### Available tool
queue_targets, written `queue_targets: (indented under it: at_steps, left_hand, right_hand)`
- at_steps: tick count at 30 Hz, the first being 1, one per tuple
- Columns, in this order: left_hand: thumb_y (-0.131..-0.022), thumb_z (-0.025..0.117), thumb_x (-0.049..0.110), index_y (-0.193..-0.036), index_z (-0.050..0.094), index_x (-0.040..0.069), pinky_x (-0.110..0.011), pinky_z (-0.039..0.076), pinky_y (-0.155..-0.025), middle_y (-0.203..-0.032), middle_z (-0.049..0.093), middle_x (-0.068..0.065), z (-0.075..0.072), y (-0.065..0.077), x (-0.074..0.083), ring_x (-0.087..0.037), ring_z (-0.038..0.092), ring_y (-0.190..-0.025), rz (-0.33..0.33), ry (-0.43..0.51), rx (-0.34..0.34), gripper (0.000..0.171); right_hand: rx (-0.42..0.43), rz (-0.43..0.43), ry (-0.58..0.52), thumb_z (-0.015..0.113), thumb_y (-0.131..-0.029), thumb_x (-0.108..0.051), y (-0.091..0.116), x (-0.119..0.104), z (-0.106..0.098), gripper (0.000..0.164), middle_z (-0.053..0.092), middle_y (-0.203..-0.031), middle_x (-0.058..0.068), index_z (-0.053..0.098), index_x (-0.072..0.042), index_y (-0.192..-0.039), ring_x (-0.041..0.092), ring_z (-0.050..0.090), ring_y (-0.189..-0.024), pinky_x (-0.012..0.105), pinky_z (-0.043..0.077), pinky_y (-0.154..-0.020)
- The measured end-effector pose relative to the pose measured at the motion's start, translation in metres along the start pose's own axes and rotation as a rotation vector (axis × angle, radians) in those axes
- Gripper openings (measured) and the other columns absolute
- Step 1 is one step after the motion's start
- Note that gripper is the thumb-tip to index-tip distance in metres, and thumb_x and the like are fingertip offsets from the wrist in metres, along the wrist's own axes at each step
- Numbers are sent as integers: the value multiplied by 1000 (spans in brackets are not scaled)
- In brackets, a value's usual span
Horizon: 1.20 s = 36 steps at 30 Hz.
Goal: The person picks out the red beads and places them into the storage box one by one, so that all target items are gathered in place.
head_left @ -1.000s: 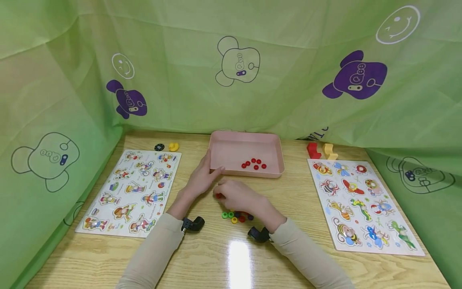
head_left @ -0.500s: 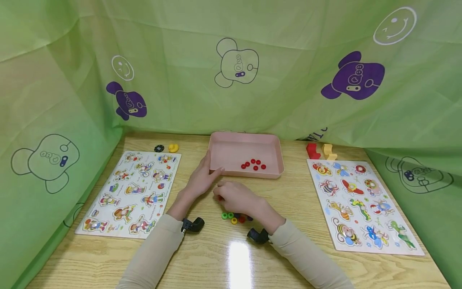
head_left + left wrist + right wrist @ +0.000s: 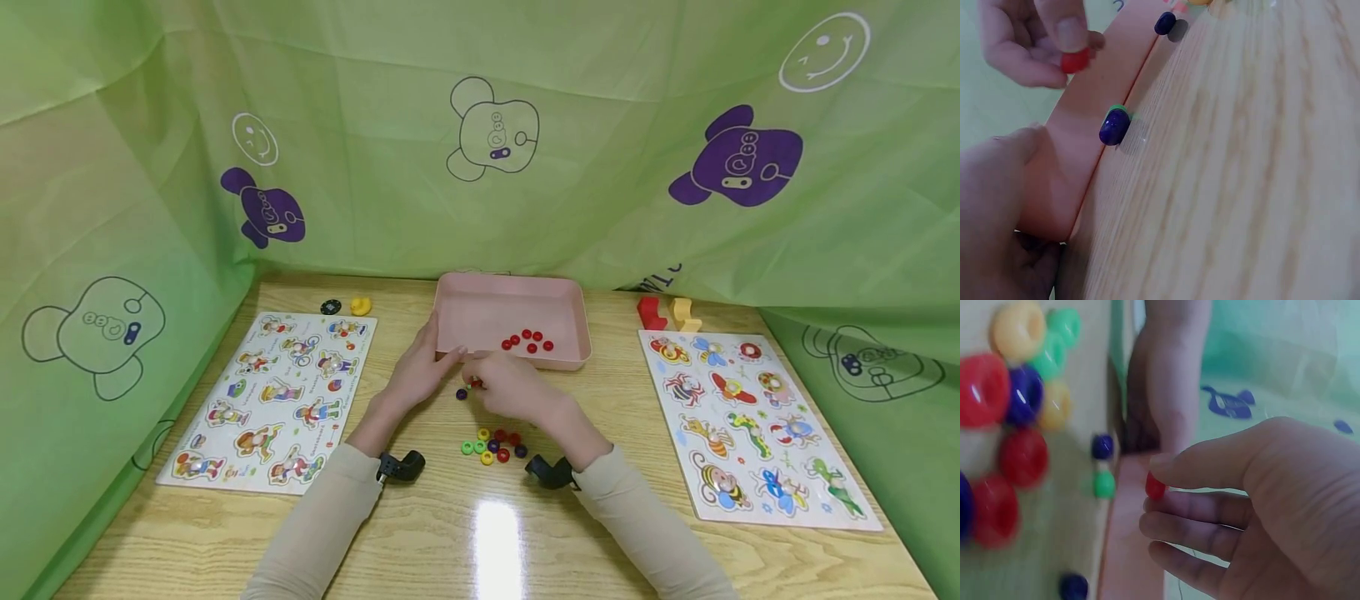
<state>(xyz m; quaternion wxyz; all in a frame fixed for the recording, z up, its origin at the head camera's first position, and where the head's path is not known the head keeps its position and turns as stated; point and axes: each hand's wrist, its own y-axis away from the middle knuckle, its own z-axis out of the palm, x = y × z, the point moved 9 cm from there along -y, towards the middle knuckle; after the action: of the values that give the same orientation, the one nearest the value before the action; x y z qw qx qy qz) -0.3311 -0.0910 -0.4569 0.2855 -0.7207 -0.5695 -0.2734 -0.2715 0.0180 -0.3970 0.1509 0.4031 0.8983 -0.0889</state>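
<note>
My left hand [image 3: 416, 371] holds the left front corner of a pink tray [image 3: 510, 300], its thumb on the front wall. Several red beads [image 3: 532, 336] lie inside the tray, toward its front. Between thumb and index finger, my right hand [image 3: 517, 387] pinches a red bead [image 3: 1155, 486] close by the tray's front wall. A purple bead [image 3: 1102, 447] and a green bead [image 3: 1104, 485] lie on the table along that wall, below the right hand. Nearer to me is a loose cluster of ring beads, with green [image 3: 467, 447], yellow [image 3: 487, 457] and red [image 3: 503, 453] among them.
Picture puzzle boards flank the work area, one at left [image 3: 270, 400] and one at right [image 3: 753, 425]. A yellow duck [image 3: 361, 306] and a black disc [image 3: 331, 307] sit at the back left. Red [image 3: 652, 313] and yellow [image 3: 684, 315] blocks stand at the back right.
My right hand has moved up and right from the table to the tray's front wall with the red bead. The bead cluster and a purple bead show uncovered. The left hand stays put.
</note>
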Motion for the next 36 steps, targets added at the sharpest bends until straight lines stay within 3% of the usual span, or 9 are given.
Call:
queue_targets:
  at_steps: [5,10,19,26,29,36]
  left_hand:
    - [-89,45,58,-150,-1,16,-47,30,-111,-157,12,-8,-1,0,2,-25,21,-142,10,-5,13,87]
    - [-89,45,58,-150,-1,14,-46,27,-112,-157,11,-9,0,0,1,-24,19,-143,5,-6,10,88]
    - [-91,48,51,-150,-1,15,-49,26,-112,-157,11,-11,0,1,4,-28,18,-143,0,12,7,85]
    - [-91,48,50,-150,-3,17,-49,26,-112,-157,10,-11,0,1,5,-28,18,-143,1,15,5,85]
    - [-91,48,51,-150,-3,16,-49,25,-113,-157,10,-10,1,0,4,-27,18,-143,1,7,2,85]
    - [-91,48,51,-150,-4,18,-48,24,-114,-158,9,-8,2,0,3,-26,16,-144,1,4,9,85]
  right_hand:
    - [72,111,-28,62,-85,-10,4,26,-19,14,59,-84,-5,69,-15,-97,10,50,-69,22,43,-59]
    - [148,149,28,63,-84,-11,8,48,-34,10,59,-85,-5,69,-15,-91,11,54,-76,27,47,-68]
    - [194,213,-70,64,-82,-6,14,94,-44,8,62,-82,5,69,-5,-88,17,52,-74,30,45,-66]
    - [186,390,-127,61,-84,-8,36,141,-46,14,61,-91,5,66,-6,-96,20,53,-78,31,46,-70]
    - [199,409,-149,59,-84,-7,40,150,-46,16,62,-92,6,66,-6,-99,21,53,-79,33,47,-70]
    - [263,387,14,62,-80,-7,36,158,-43,13,64,-87,5,68,-9,-91,20,56,-75,36,49,-70]
